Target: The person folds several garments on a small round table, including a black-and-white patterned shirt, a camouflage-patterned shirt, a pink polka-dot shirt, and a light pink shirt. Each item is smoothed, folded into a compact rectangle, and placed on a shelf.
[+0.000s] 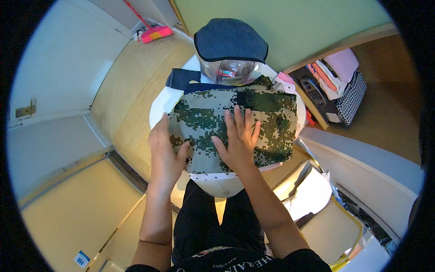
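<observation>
A folded camouflage garment (204, 119) with a pixel pattern lies across a small white round table (159, 105). My right hand (239, 142) rests flat on its middle, fingers spread. At the garment's left edge is my left hand (168, 153), slightly blurred, its thumb over the cloth and its fingers along the side. Beneath the garment's near edge shows white cloth with dark dots (214, 176). Dark blue cloth (183, 78) sticks out behind the garment. A blue cap (231, 40) sits on a clear plastic container (212, 69) at the table's far side.
On a wooden shelf at right are a black telephone (312, 90), folded clothes (331, 76) and a checkered cloth item (351, 97). A metal-framed chair (334, 231) stands at lower right. A pink broom (156, 34) leans in the far left corner; a green wall (289, 30) rises behind the table.
</observation>
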The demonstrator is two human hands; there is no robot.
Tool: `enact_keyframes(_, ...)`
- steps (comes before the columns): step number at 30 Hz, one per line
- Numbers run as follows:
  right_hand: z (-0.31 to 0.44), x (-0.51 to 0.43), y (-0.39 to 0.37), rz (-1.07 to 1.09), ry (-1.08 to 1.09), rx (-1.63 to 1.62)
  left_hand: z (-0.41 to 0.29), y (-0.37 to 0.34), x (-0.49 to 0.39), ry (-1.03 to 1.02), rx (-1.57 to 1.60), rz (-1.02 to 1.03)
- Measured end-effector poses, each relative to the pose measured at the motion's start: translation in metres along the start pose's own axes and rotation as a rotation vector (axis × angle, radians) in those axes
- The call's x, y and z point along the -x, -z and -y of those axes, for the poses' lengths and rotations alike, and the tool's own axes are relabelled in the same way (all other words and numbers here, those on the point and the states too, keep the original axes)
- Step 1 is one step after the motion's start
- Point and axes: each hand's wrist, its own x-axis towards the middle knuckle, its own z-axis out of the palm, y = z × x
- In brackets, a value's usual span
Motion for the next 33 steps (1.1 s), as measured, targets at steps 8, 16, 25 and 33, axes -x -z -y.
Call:
enact_keyframes(8,0.01,0.116,0.025,-0.21,-0.426,-0.951,-0.03,-0.087,-0.067,-0.364,0.136,0.184)
enact_keyframes(16,0.004,0.13,0.029,-0.205,-0.537,-0.828,-0.047,-0.118,-0.097,-0.279,0.237,0.282)
enact_keyframes(25,-0.094,-0.061,0.061,-0.321,-0.014,-0.049,-0.074,-0.152,-0.127,-0.07,0.244,0.333)
enact_keyframes(33,-0.127,-0.074,0.092,0.066,-0.035,-0.124,-0.064,-0.15,-0.153,0.045,0.226,0.738)
